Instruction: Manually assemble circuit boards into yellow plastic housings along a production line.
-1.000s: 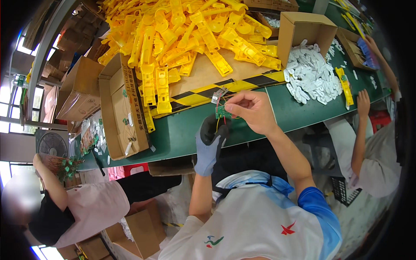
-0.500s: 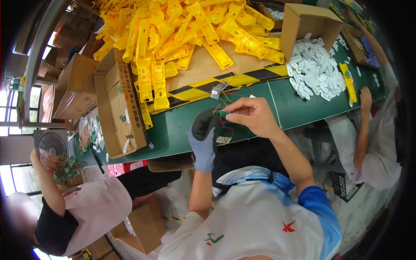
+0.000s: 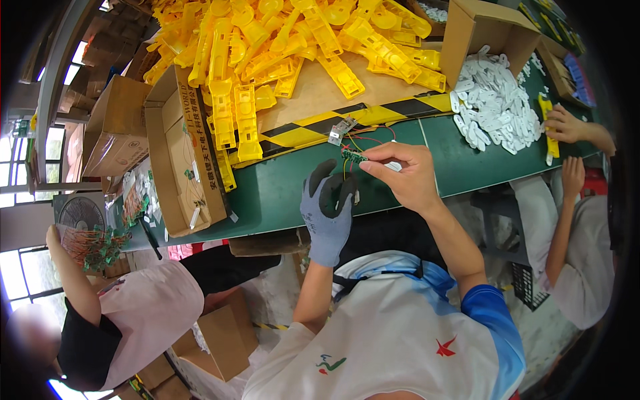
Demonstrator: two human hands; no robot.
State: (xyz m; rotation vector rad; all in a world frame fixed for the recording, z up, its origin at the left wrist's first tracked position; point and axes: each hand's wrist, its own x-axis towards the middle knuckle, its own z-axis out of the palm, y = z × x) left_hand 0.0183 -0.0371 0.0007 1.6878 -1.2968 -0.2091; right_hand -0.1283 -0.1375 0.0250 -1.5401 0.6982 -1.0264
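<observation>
A smooth, matt green surface point(image 3: 477, 172) spans the head view, backed by a heaped pile of glossy, translucent yellow plastic casings point(image 3: 267, 57) and a mound of flat, oblong white plastic pieces point(image 3: 497, 107). The bare right hand point(image 3: 408, 175) pinches a small rectangular green circuit board point(image 3: 353, 157) above the surface, near a boxy silvery metal part point(image 3: 342, 130). Just below the board, the left hand point(image 3: 328, 213), in a grey knit glove with black-coated fingers, curves loosely, thumb and fingers parted.
</observation>
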